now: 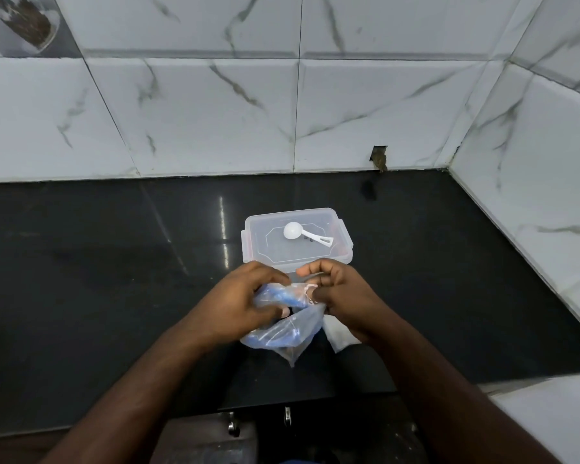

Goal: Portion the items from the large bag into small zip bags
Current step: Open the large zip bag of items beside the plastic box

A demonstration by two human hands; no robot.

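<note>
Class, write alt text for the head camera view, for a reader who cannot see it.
Two bare hands, left hand and right hand, hold a clear plastic bag above a black counter. Behind it, a white scoop lies on a lidded container.

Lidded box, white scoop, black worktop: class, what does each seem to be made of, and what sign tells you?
Clear rectangular lidded box: likely translucent plastic, since the dark top shows dimly through it. Small white measuring scoop on its lid: opaque moulded plastic, matte. Black worktop: polished stone, possibly granite, because it mirrors bright light streaks.
</note>
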